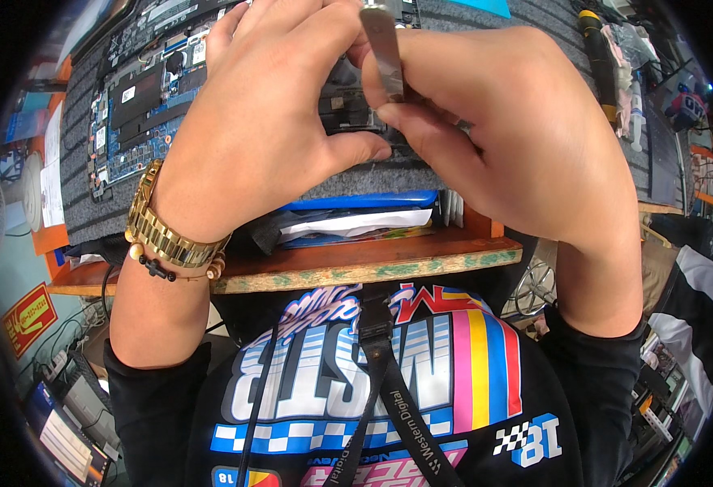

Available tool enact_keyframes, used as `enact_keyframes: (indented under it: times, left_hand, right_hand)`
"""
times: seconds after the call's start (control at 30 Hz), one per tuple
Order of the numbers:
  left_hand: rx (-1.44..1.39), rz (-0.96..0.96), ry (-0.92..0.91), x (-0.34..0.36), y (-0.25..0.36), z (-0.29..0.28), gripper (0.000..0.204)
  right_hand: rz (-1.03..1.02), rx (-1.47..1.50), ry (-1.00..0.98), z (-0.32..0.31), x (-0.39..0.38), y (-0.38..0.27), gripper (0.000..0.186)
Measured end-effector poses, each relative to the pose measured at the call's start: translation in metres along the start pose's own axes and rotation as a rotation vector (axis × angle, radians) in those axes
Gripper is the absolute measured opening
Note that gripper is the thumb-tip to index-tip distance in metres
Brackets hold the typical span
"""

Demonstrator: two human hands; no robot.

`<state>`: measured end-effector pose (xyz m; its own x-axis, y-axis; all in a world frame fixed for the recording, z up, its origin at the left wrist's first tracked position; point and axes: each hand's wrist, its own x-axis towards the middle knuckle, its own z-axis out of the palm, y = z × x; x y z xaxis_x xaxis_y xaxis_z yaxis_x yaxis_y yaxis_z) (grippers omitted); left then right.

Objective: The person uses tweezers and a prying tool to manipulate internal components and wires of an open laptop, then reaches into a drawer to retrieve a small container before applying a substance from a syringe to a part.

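An opened laptop with a blue circuit board [133, 134] and black parts lies on a grey ribbed mat [76, 174]. My left hand [267, 105] rests over the laptop, fingers stretched toward the upper edge and thumb apart. Some of its fingertips are hidden. Close by on the right, my right hand [494, 122] is closed in a pinch on a flat, shiny metal tool, seemingly tweezers [383, 53]. One end of the tool points up; its other end is hidden by the fingers. A dark part of the laptop [348, 109] shows between both hands.
Below the mat, a wooden shelf [372, 270] holds papers [356, 223] and a blue folder [372, 200]. A yellow-and-black screwdriver [596, 49] lies at the right, near a white pen-like tube [636, 122]. At the far right is a person's black-and-white sleeve [701, 280].
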<state>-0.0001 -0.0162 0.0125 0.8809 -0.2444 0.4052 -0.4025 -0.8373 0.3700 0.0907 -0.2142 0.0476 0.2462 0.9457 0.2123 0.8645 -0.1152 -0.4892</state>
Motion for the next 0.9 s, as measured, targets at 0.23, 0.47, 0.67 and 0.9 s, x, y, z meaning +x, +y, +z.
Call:
enact_keyframes:
  times: [0.23,0.47,0.67,0.9]
  left_hand:
    - [-0.004,-0.022,-0.047,-0.002,-0.001,0.001,0.055]
    - [0.134,-0.036,-0.031,-0.007,0.002,0.003,0.062]
    - [0.118,-0.027,-0.024,-0.006,0.002,0.003,0.059]
    - [0.105,-0.024,-0.024,-0.006,0.001,0.003,0.060]
  right_hand:
    - [0.106,0.143,0.058,-0.002,-0.012,0.009,0.019]
    - [0.163,0.531,0.214,0.006,-0.045,0.041,0.015]
    - [0.212,0.604,0.223,0.019,-0.059,0.047,0.015]
    - [0.249,0.613,0.197,0.018,-0.062,0.047,0.015]
